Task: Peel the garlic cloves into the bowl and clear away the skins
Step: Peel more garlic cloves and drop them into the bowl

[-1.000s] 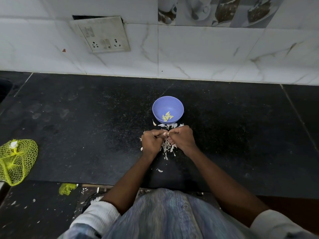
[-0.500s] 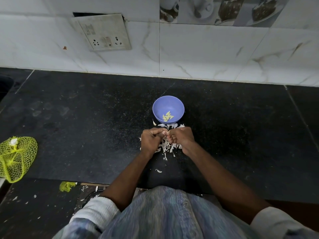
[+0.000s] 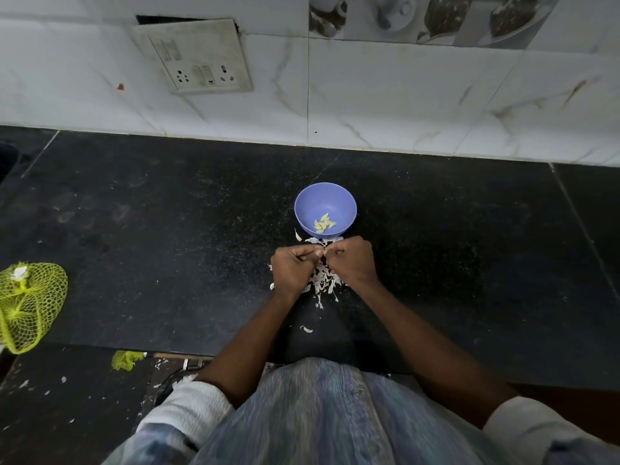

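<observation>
Since a second ago: little change. Left hand (image 3: 292, 267) and right hand (image 3: 352, 261) stay fingertip to fingertip, curled, apparently pinching a clove (hidden) over the skins pile (image 3: 323, 280). Purple bowl (image 3: 324, 199) holds the same peeled cloves (image 3: 323, 223); peeling continues.

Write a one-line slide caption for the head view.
Both hands pinch a garlic clove over a pile of skins, just before a blue bowl.

bowl (image 3: 325, 209) just beyond hands | skins (image 3: 323, 280) beneath | counter (image 3: 453, 263) sides open
</observation>
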